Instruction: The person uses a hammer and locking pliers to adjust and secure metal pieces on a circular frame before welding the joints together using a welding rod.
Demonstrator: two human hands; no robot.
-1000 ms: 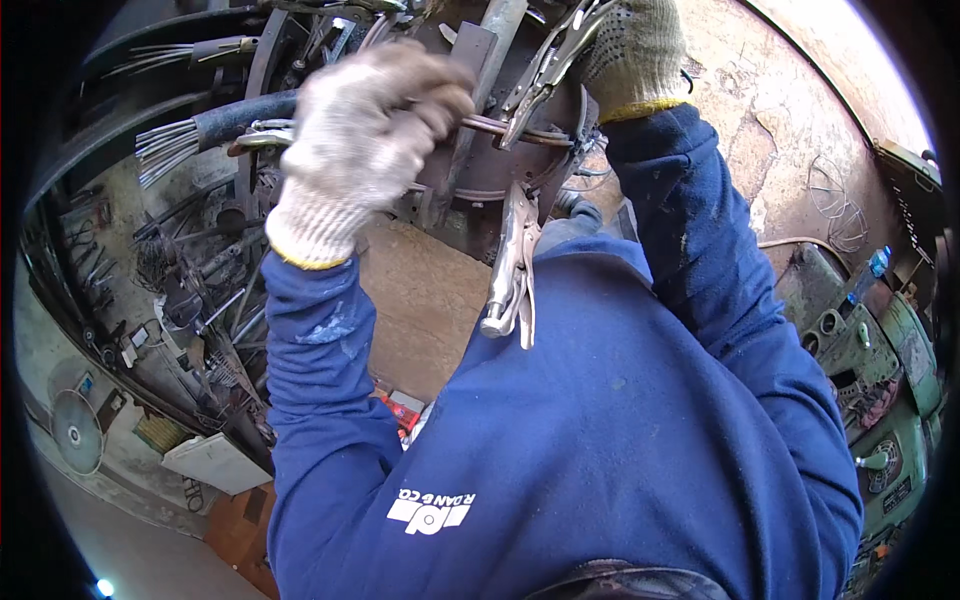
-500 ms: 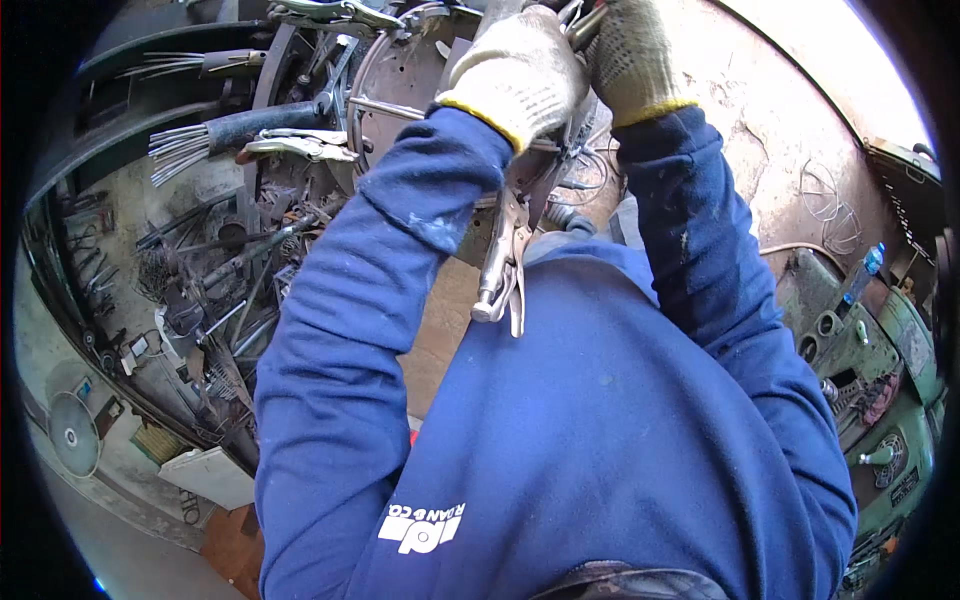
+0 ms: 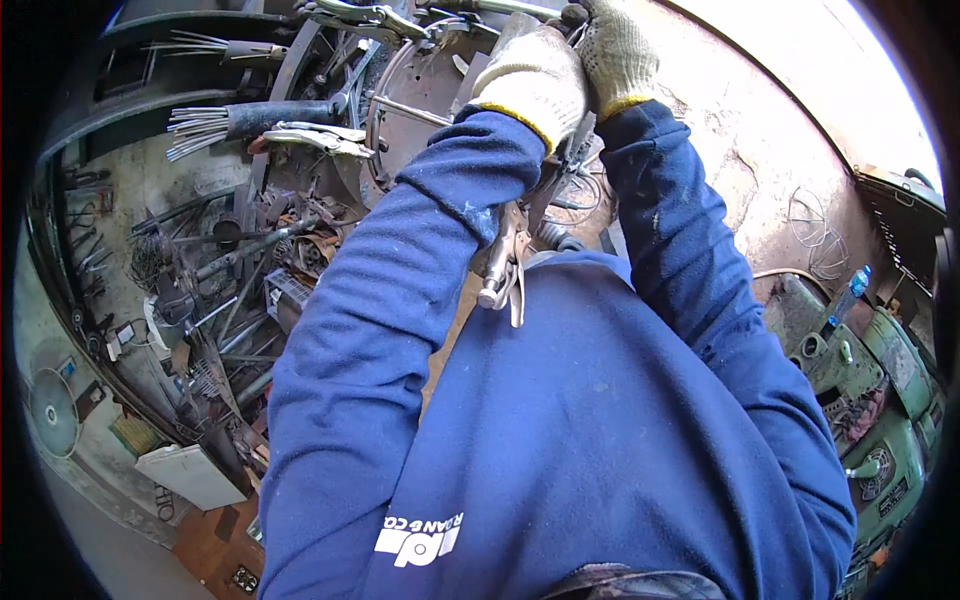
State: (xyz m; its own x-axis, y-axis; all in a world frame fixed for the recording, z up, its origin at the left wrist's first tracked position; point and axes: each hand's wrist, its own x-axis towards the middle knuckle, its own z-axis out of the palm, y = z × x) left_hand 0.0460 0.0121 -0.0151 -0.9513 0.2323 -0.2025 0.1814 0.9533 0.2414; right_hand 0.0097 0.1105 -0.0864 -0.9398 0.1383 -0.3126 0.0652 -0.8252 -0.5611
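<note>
My left hand (image 3: 535,82), in a pale knitted glove with a yellow cuff, is closed at the top of the view above a metal workpiece. Right beside it is my right hand (image 3: 618,55), gloved alike, its fingers curled in. A small dark, rounded end (image 3: 574,16) shows between the two hands; what each one grips is hidden. Below my left wrist, locking pliers (image 3: 507,262) point toward my chest. Two more pairs are to the left: pliers (image 3: 318,138) beside a round metal frame (image 3: 376,125), and pliers (image 3: 368,16) at its top.
Thin rods (image 3: 195,130) stick out of a dark tube (image 3: 285,118) at left. Metal scrap (image 3: 230,265) is heaped below them. A fan (image 3: 52,412) stands at far left. To the right are a loose wire coil (image 3: 820,235), a plastic bottle (image 3: 852,292) and a green machine (image 3: 890,490).
Both hands have moved slightly, the right one up and left, closer against the left. The silver tool seen between them before is now mostly hidden. The whole view has shifted a little.
</note>
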